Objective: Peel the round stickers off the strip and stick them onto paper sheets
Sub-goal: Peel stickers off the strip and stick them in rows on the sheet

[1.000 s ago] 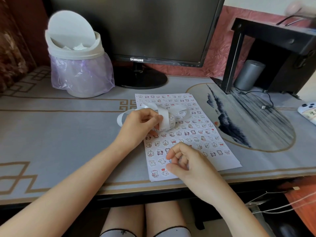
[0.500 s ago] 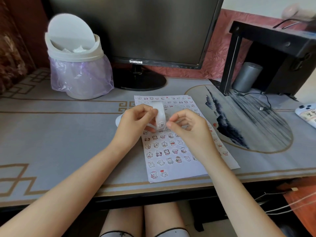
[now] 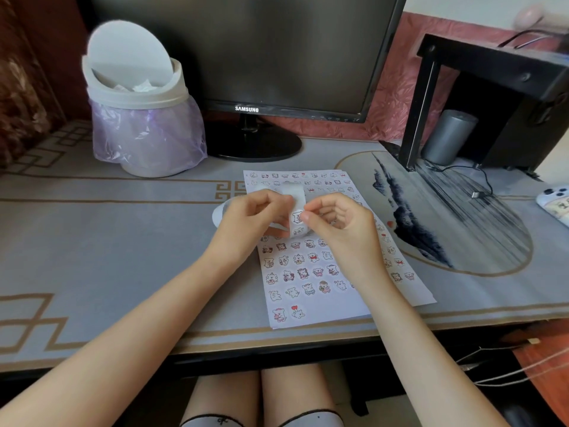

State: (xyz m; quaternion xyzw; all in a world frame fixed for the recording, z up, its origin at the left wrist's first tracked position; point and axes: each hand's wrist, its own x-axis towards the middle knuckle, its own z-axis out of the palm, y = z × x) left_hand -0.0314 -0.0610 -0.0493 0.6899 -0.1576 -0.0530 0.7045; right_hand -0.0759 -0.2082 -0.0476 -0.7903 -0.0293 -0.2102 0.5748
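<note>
The left hand grips a curled white paper sticker strip between both hands, and the right hand pinches a round cartoon sticker on it. Beneath the hands lies a sticker-covered white paper sheet.

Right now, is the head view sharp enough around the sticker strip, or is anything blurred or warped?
Head view: left hand, right hand and sticker strip are sharp, evenly lit; wide-angle lens bows the desk edge; top-right corner is blurred.
</note>
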